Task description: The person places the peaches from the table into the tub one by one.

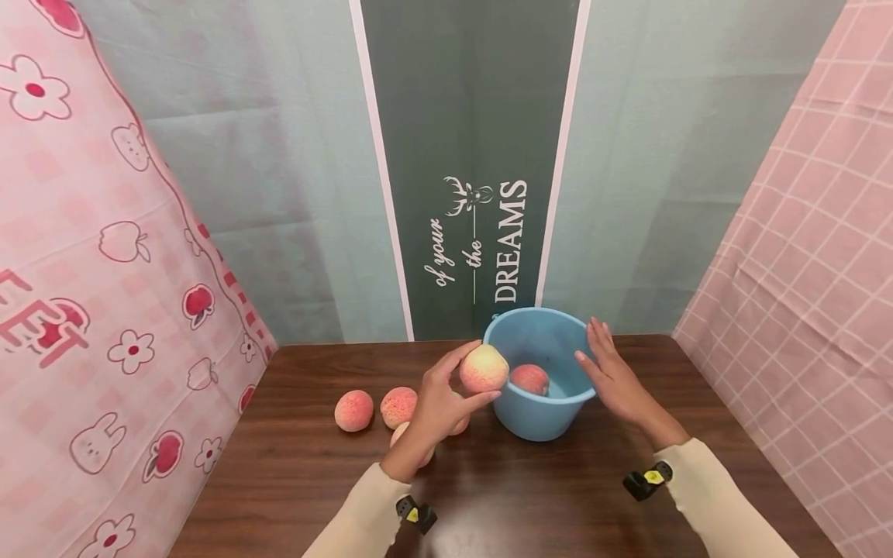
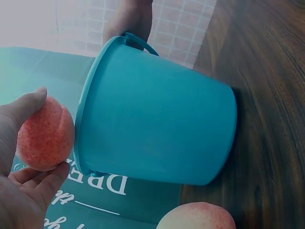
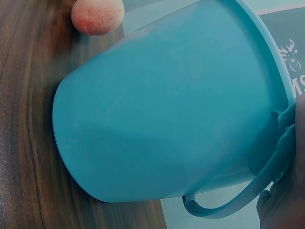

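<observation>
My left hand (image 1: 443,403) holds a peach (image 1: 484,369) between thumb and fingers, beside the left rim of a blue bucket (image 1: 537,418). In the left wrist view that peach (image 2: 46,136) overlaps the edge of the bucket's mouth. Inside the bucket lies another peach (image 1: 530,379), red on top. At the bucket's right rim rests my right hand (image 1: 617,380), its fingers extended and its thumb over the edge. The bucket's handle (image 3: 238,200) hangs down on that side, close to the hand.
Left of the bucket, several peaches lie on the dark wooden table (image 1: 279,480); among them are one at the far left (image 1: 353,411) and one beside it (image 1: 399,407). My left forearm partly hides others. A printed curtain (image 1: 474,116) hangs behind, with pink cloths on both sides.
</observation>
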A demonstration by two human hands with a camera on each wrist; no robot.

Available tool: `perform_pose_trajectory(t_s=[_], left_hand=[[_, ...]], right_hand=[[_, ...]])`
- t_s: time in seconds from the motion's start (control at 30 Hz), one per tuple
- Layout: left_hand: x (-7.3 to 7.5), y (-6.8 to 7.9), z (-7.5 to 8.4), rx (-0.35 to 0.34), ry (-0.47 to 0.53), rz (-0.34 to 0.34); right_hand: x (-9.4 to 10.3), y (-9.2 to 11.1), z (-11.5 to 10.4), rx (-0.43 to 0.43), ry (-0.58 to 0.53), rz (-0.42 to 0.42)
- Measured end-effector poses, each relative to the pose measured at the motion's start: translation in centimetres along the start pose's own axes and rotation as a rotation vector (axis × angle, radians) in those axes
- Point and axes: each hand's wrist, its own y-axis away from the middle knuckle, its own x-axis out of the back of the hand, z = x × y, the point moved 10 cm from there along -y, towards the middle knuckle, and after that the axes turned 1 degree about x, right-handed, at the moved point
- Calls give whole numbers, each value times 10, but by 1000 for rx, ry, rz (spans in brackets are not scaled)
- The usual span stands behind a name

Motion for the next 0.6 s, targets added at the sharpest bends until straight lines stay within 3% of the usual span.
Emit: perform_pose_trajectory(t_s=[0.6], left_hand=[[-10, -9, 3, -16, -14, -21]], right_hand=[[1, -2, 1, 4, 19, -4]])
